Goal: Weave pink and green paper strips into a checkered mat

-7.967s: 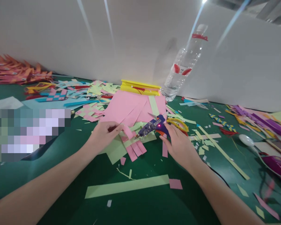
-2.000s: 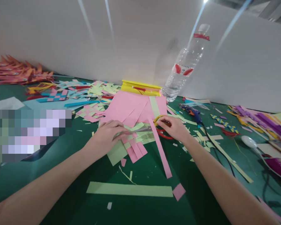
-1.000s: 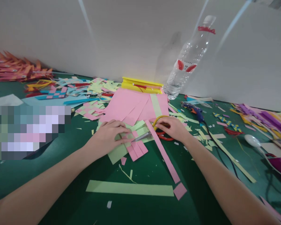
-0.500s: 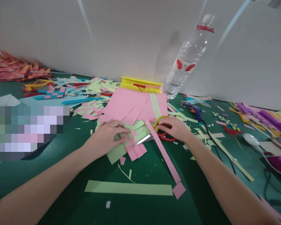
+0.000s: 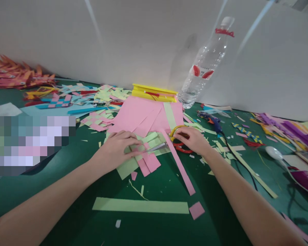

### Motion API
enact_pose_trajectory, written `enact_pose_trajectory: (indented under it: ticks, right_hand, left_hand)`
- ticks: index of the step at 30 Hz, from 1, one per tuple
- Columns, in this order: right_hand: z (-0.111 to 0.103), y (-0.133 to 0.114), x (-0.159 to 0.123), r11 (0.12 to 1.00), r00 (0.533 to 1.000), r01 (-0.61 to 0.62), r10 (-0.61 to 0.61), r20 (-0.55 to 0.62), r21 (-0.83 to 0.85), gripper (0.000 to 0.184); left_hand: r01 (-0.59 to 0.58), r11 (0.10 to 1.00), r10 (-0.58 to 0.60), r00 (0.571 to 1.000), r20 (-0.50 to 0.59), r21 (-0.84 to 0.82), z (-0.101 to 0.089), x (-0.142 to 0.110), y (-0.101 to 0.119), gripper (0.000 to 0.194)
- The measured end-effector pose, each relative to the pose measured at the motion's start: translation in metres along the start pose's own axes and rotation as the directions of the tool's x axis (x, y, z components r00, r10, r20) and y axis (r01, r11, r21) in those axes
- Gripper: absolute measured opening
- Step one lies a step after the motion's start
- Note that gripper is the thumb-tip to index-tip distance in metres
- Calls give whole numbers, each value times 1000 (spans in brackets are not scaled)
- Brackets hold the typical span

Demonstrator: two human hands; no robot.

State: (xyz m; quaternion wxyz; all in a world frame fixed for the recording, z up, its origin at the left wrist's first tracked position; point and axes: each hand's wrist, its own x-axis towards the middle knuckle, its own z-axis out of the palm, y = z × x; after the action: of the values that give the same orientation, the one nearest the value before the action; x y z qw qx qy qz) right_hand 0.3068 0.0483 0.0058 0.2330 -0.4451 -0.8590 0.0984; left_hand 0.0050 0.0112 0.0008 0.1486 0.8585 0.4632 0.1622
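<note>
My right hand (image 5: pixel 192 138) is closed on a pair of scissors (image 5: pixel 158 147) with one yellow and one red handle loop. The blades point left, over a woven piece of pink and pale green paper strips (image 5: pixel 151 162). Fingers of my left hand (image 5: pixel 118 148) are closed on the left side of that piece and hide part of it. Across the scissors, near the handles, lies a long pink paper strip (image 5: pixel 181 167) that slants down towards me. Beneath the woven piece are pale green sheets (image 5: pixel 127 168).
Pink sheets (image 5: pixel 136 112) lie behind my hands, near a leaning plastic bottle (image 5: pixel 204 65). A blue glue gun (image 5: pixel 210 120) and its cord rest to the right. Nearer me is a pale green strip (image 5: pixel 141 205); a white spoon (image 5: pixel 274 152) lies far right.
Earlier my right hand held the glue gun; it now lies on the table and that hand has the scissors. Over the last second the blades tilted down, then back up, and the pink strip shifted.
</note>
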Motion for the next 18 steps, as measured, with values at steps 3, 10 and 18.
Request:
enact_pose_trajectory:
  ticks: [3, 10, 18]
  right_hand:
    - [0, 1, 0, 1000, 1000, -1, 2, 15, -19, 23]
    - [0, 2, -2, 999, 1000, -13, 13, -4, -34, 23]
    - [0, 1, -1, 999, 1000, 7, -7, 1, -31, 20]
  left_hand:
    - [11, 1000, -11, 1000, -7, 3, -2, -1, 1, 32]
    - [-47, 999, 47, 999, 17, -16, -2, -2, 0, 41]
    - [-50, 999, 50, 998, 33, -5, 0, -1, -1, 46]
